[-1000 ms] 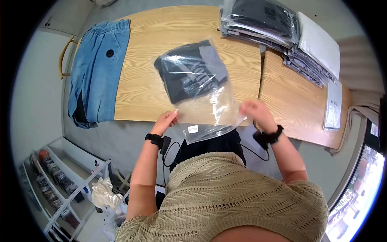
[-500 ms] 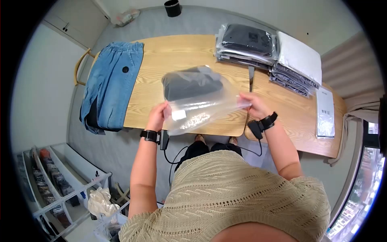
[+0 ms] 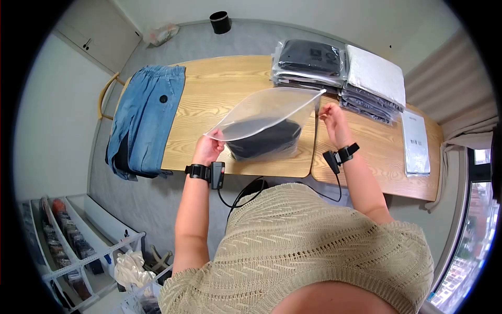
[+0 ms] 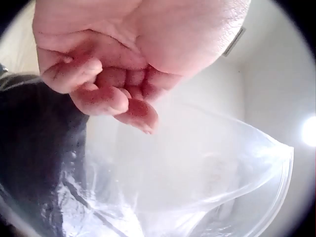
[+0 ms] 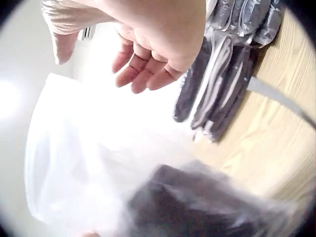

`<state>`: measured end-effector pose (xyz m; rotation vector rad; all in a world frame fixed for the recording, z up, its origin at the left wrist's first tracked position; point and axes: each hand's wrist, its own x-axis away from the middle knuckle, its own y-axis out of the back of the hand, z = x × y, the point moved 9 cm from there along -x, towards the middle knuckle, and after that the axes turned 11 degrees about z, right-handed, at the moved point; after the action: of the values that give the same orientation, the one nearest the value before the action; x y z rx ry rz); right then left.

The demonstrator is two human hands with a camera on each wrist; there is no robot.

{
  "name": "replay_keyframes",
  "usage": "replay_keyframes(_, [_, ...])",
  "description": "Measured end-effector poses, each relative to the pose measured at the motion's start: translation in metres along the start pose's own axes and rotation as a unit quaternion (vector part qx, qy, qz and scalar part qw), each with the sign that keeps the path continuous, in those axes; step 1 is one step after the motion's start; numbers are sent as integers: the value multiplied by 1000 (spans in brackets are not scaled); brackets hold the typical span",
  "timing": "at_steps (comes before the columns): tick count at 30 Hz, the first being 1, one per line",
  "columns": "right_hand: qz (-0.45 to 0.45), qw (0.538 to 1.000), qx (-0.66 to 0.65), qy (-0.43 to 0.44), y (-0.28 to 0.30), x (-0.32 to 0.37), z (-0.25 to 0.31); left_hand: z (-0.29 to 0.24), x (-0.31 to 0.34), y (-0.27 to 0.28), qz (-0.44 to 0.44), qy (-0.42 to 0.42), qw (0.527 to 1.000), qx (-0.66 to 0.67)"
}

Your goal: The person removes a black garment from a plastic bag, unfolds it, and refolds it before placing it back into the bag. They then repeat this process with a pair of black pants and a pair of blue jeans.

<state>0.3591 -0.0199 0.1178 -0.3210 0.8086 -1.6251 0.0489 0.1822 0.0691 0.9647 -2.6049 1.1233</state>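
Note:
A clear plastic zip bag with a folded dark garment in its lower part stands tilted at the table's front. My left hand holds the bag's left top corner with curled fingers; the grip itself is partly hidden by the plastic and palm. The bag's mouth edge slants from that hand up to its far right corner. Right of the bag, my right hand is in the air, apart from it. In the right wrist view its fingers are loosely bent, thumb spread, with nothing between them.
Blue jeans lie along the left end of the wooden table. Bagged dark garments and a pile topped by a white bagged item stand at the back right. A flat white packet lies at the right edge.
The bag has been turned from lying flat, its mouth now raised and facing up. My right hand has come off the bag's right edge and moved away from my body. The left stays at its corner.

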Motion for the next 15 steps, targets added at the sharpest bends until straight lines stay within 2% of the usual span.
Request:
replay_keyframes(1, [-75,989,130,-8,-1,7,-10,-2,5,-6,30,-10,999,-6])
replay_keyframes(2, [-148,955,257,-15,0,14,-11,-5,8,-11,61,-20,998,-12])
replay_keyframes(3, [-138,956,248,-73,13,16,-34,-3,6,7,61,-21,998,-13])
replay_keyframes(4, [-137,957,247,-73,13,12,-37,-7,3,35,84,-68,994,-30])
replay_keyframes(5, [-82,959,248,-111,4,1,-52,-17,7,36,106,-114,987,-47])
replay_keyframes(6, [-27,957,247,-149,-6,-7,-67,-11,4,37,104,-111,987,-49])
replay_keyframes(8, [-45,953,256,-156,-6,-12,-75,-33,13,16,-19,-215,954,-210])
replay_keyframes(9, [-63,947,269,-163,-4,-14,-76,-22,0,18,21,-164,961,-220])
replay_keyframes(12, [-98,940,289,-152,-7,-16,-78,-17,-24,-12,68,-115,964,-231])
replay_keyframes(14, [-115,938,297,-133,-7,-12,-78,-16,-36,-14,72,-134,954,-258])
replay_keyframes(15, [-137,939,288,-130,-3,-9,-80,-14,-43,-12,58,-118,946,-296])
